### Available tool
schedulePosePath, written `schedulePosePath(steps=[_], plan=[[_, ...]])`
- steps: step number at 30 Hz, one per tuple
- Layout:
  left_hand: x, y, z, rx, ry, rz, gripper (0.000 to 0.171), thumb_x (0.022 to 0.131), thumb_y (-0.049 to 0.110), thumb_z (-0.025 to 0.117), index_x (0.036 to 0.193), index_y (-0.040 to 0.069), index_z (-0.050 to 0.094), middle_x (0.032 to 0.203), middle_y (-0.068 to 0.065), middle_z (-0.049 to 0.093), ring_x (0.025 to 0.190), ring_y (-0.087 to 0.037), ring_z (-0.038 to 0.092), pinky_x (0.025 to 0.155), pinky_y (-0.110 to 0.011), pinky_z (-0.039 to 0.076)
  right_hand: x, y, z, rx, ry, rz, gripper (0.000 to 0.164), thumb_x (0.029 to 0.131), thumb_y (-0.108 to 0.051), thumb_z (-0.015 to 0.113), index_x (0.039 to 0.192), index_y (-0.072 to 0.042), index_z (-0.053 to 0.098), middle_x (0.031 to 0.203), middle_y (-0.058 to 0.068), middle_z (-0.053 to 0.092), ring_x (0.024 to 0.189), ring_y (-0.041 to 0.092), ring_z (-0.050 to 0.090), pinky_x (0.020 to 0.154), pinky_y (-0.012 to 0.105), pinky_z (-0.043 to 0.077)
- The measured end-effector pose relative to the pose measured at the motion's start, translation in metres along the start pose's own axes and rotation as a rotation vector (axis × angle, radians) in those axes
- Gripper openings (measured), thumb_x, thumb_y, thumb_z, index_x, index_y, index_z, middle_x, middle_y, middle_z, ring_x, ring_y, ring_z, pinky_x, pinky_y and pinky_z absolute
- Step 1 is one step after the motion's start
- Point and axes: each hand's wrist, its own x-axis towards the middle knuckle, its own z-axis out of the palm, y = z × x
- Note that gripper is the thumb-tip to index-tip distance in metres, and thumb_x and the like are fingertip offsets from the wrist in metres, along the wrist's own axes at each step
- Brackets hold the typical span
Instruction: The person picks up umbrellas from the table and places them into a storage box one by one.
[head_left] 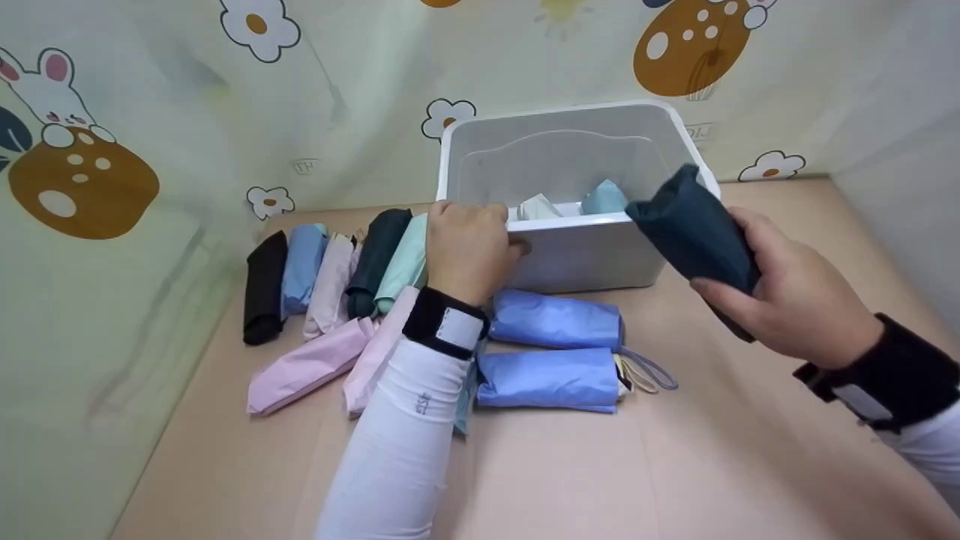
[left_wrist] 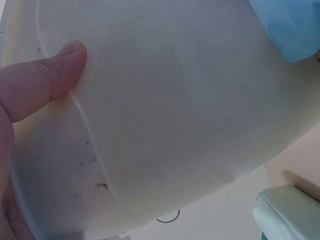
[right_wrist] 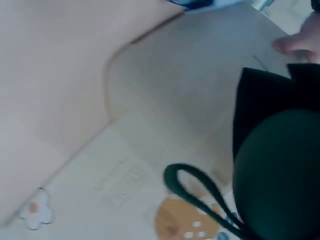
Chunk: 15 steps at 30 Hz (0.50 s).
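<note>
My left hand (head_left: 469, 255) grips the front rim of a white plastic box (head_left: 592, 259) near its left corner. In the left wrist view the thumb (left_wrist: 52, 80) presses flat on the box's outer wall. My right hand (head_left: 814, 296) holds a dark green folded umbrella (head_left: 697, 232), tilted, beside the box's right front corner. The right wrist view shows its rounded end (right_wrist: 280, 175) and a wrist loop (right_wrist: 192, 182). Inside the box are a whitish folded umbrella (head_left: 538, 208) and a light teal one (head_left: 604, 198), mostly hidden by the front wall.
Two blue folded umbrellas (head_left: 555, 320) lie in front of the box. Left of it, several more are lined up, among them a black one (head_left: 265, 289) and a mint one (head_left: 403, 262). Pink umbrellas (head_left: 307, 367) lie nearer, partly behind my left arm. A printed curtain (head_left: 360, 112) hangs behind.
</note>
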Motion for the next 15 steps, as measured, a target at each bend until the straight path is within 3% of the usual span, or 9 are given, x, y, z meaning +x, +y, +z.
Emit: schedulePosePath(steps=[3, 5, 10, 13, 15], plan=[[0.0, 0.0, 0.0, 0.0, -0.009, 0.002, 0.039, 0.086, 0.051, 0.082, 0.097, 0.013, 0.077, 0.086, -0.006, 0.079, 0.094, -0.031, 0.076, 0.099, -0.049, 0.047, 0.015, -0.013, -0.001, 0.077, 0.002, 0.033, 0.075, 0.093, -0.017, 0.079, 0.156, -0.005, 0.041, 0.127, 0.024, 0.066, 0.101, 0.038, 0.066, 0.082, 0.054, 0.054], [0.0, -0.001, 0.0, 0.0, -0.009, 0.001, 0.039, 0.087, 0.051, 0.082, 0.097, 0.013, 0.077, 0.087, -0.006, 0.079, 0.094, -0.03, 0.076, 0.099, -0.049, 0.047, 0.026, -0.023, -0.003, 0.158, -0.028, 0.111, 0.076, 0.096, -0.022, 0.077, 0.159, -0.008, 0.037, 0.132, 0.024, 0.063, 0.106, 0.038, 0.066, 0.085, 0.056, 0.058], [0.0, 0.0, 0.0, -0.006, -0.003, -0.005, 0.039, 0.086, 0.052, 0.082, 0.097, 0.014, 0.078, 0.088, -0.006, 0.08, 0.096, -0.03, 0.076, 0.099, -0.048, 0.046, 0.06, -0.044, -0.008, 0.502, -0.137, 0.363, 0.082, 0.101, -0.03, 0.071, 0.164, -0.013, 0.022, 0.141, 0.021, 0.051, 0.114, 0.031, 0.068, 0.086, 0.044, 0.064], [0.0, 0.0, 0.0, -0.003, -0.005, -0.005, 0.04, 0.086, 0.052, 0.082, 0.099, 0.014, 0.078, 0.089, -0.005, 0.08, 0.097, -0.03, 0.076, 0.099, -0.048, 0.047, 0.081, -0.051, -0.009, 0.695, -0.168, 0.443, 0.086, 0.101, -0.023, 0.07, 0.165, -0.014, 0.013, 0.145, 0.021, 0.043, 0.116, 0.029, 0.066, 0.085, 0.035, 0.063], [0.0, 0.0, 0.0, -0.001, -0.004, -0.003, 0.041, 0.086, 0.053, 0.082, 0.099, 0.014, 0.079, 0.089, -0.005, 0.08, 0.098, -0.03, 0.076, 0.099, -0.048, 0.047, 0.095, -0.053, -0.009, 0.758, -0.163, 0.473, 0.09, 0.1, -0.018, 0.07, 0.165, -0.016, 0.009, 0.149, 0.022, 0.038, 0.121, 0.031, 0.062, 0.086, 0.034, 0.062]])
